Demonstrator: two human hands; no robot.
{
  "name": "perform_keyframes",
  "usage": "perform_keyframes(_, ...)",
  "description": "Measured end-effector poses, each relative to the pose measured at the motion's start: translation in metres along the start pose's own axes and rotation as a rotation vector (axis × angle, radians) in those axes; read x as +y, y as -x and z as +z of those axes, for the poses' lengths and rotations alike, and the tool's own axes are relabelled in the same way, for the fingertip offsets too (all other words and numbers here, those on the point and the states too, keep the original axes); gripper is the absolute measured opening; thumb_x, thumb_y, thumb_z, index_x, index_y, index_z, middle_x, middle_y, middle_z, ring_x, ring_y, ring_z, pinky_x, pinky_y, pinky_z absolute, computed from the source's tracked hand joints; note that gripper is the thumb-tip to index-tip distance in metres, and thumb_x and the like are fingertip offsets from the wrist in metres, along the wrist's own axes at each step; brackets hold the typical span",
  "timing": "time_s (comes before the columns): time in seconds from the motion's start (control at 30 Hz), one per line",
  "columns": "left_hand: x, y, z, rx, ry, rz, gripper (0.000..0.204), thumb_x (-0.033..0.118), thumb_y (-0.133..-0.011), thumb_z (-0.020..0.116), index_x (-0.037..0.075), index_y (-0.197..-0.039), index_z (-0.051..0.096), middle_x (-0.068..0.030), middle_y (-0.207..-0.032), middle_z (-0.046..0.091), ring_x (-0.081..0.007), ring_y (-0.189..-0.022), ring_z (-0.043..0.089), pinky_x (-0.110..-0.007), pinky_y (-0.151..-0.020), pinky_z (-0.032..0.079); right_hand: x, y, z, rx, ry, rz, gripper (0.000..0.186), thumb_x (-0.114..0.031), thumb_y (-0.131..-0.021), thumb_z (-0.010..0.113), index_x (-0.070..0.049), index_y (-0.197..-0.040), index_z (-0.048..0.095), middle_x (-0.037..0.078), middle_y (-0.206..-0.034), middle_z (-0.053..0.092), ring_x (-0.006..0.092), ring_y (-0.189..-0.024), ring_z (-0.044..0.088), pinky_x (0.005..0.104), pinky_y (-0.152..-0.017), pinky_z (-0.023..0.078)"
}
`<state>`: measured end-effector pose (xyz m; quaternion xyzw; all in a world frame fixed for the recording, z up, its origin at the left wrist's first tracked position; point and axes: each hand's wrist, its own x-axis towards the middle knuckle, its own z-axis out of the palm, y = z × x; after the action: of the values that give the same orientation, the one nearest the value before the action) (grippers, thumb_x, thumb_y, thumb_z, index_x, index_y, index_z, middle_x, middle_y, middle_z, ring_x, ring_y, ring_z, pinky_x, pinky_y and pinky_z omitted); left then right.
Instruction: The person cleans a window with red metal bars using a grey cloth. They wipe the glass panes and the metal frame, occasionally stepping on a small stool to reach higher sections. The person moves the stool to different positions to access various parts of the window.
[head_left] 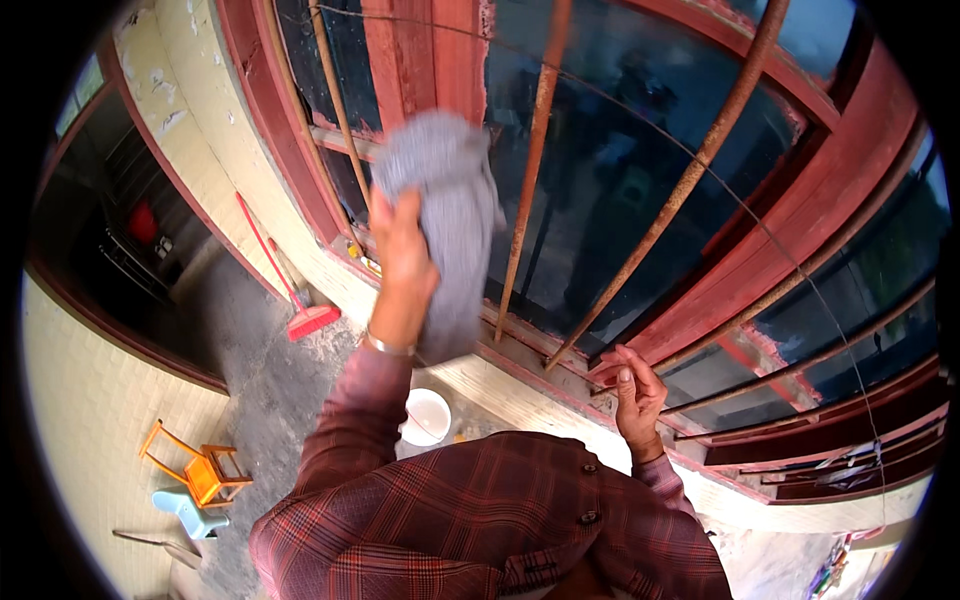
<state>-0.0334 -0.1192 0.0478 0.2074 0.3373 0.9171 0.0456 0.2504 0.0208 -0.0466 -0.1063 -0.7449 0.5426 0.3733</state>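
Note:
My left hand [402, 260] grips a grey cloth [450, 240], blurred by motion, raised in front of the red window frame and rusty bars [530, 200]; the dark pane [610, 170] lies behind the bars. My right hand [640, 395] is at the lower window frame [690, 310], its fingers bent and apart with nothing visible in them; whether the fingertips touch the frame is unclear. A white bucket [425, 418] stands below my left forearm.
At the left, a red broom [312, 320] leans by the cream wall beside a dark doorway [120, 240]. An orange wooden chair [200, 470], a pale blue stool [185, 510] and a long-handled tool [175, 550] are at lower left. A wire crosses the bars.

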Motion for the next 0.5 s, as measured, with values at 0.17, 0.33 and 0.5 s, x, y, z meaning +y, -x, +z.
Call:
perform_keyframes(0.17, 0.003, -0.086, 0.071, -0.211, -0.278, 0.595, 0.040, -0.001, -0.077, 0.056, 0.001, -0.116, 0.048, -0.0111, -0.105, 0.059, -0.0194, -0.094, 0.058, -0.031, -0.083, 0.046, 0.024, 0.022, -0.017, 0.228, 0.046, -0.009, 0.030, -0.015, -0.095, 0.047, 0.002, -0.118, 0.052, 0.010, -0.102, 0.061, 0.0135, -0.077, 0.062, 0.0226, -0.064, 0.048)
perform_keyframes(0.33, -0.046, -0.076, 0.061, -0.282, -0.957, 0.829, 0.046, -0.004, -0.060, 0.054, -0.005, -0.106, 0.052, -0.0266, -0.089, 0.058, -0.0433, -0.088, 0.058, -0.041, -0.076, 0.047, 0.040, 0.032, -0.045, 0.456, 0.121, -0.031, 0.032, -0.018, -0.095, 0.046, -0.002, -0.123, 0.050, 0.010, -0.102, 0.062, 0.0125, -0.073, 0.062, 0.0219, -0.059, 0.047)
perform_keyframes(0.5, -0.067, -0.068, 0.031, -0.229, -0.596, 0.335, 0.043, -0.011, -0.066, 0.056, -0.004, -0.108, 0.054, -0.0160, -0.090, 0.063, -0.0207, -0.082, 0.063, -0.030, -0.073, 0.050, 0.038, 0.022, -0.069, 0.574, 0.187, -0.039, 0.032, -0.018, -0.096, 0.045, -0.003, -0.122, 0.052, 0.008, -0.099, 0.063, 0.0111, -0.070, 0.061, 0.0208, -0.056, 0.047)
